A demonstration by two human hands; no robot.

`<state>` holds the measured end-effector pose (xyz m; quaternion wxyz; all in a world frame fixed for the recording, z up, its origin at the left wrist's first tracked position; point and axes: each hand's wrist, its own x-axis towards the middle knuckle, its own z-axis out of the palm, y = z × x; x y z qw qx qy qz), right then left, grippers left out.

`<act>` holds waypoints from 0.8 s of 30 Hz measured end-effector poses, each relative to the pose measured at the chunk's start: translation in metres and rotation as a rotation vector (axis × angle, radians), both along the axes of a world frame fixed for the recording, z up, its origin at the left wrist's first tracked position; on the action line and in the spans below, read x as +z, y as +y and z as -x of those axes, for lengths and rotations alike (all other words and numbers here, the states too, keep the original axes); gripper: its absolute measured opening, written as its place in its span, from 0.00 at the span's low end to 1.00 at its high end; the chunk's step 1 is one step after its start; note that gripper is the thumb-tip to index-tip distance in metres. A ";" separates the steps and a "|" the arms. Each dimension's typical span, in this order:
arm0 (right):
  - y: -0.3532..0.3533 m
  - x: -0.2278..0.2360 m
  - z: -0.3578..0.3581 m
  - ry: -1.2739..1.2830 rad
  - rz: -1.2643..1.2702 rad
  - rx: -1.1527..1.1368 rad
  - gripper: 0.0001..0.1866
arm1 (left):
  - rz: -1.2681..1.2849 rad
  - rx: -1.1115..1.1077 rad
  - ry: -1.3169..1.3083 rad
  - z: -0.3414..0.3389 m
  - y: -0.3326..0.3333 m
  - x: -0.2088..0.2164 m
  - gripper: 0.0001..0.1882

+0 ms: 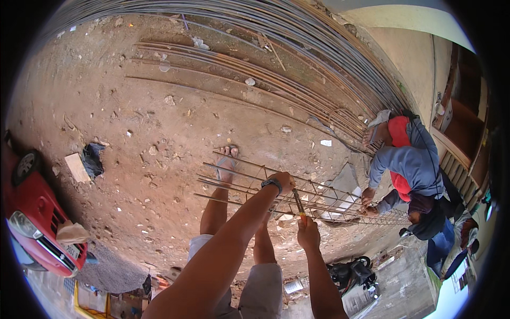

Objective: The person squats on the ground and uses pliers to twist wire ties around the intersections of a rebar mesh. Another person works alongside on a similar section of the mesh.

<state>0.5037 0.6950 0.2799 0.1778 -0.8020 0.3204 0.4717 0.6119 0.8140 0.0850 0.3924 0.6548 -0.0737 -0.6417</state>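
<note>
A long rebar cage (245,176) of thin steel bars tied with stirrups stretches from in front of my legs off to the right. My left hand (280,182), with a dark watch on its wrist, is closed on the cage's upper side; its fingertips are hidden. Just right of it, my right hand (308,235) grips the orange handles of a pair of pincers (298,203). The tool's metal jaws point up against the bars beside my left hand. Whether a tie wire sits in the jaws is too small to tell.
A co-worker (406,165) in blue-grey and red bends at the cage's right part, hands on it. Long steel bars (249,69) lie across the dirt at the far side. A red car (42,223) stands left, and a motorcycle (353,274) near right. Stones litter the ground.
</note>
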 end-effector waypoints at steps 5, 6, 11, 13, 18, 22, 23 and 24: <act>0.011 -0.015 -0.011 0.278 -0.079 -0.711 0.31 | -0.039 -0.069 -0.206 0.011 -0.002 0.029 0.20; 0.013 -0.016 -0.017 0.352 -0.200 -1.108 0.30 | -0.033 0.102 -0.274 0.020 -0.001 0.042 0.24; 0.002 -0.011 0.002 0.315 -0.891 -2.118 0.27 | -0.424 0.580 -0.140 0.044 -0.028 0.113 0.34; 0.000 -0.007 0.005 0.398 -0.933 -2.183 0.25 | -0.245 0.508 0.508 0.028 -0.016 0.100 0.34; 0.012 -0.006 -0.005 0.362 -0.764 -1.831 0.18 | 0.171 1.126 1.397 0.096 -0.052 0.040 0.16; 0.033 0.024 -0.038 0.297 -0.057 -0.744 0.24 | 0.094 1.137 1.294 0.101 -0.045 0.040 0.15; 0.027 0.030 -0.033 0.262 0.006 -0.338 0.30 | 0.000 1.159 1.261 0.095 -0.052 0.050 0.15; 0.024 0.033 -0.029 0.234 0.136 0.072 0.36 | -0.092 1.181 1.222 0.089 -0.060 0.059 0.16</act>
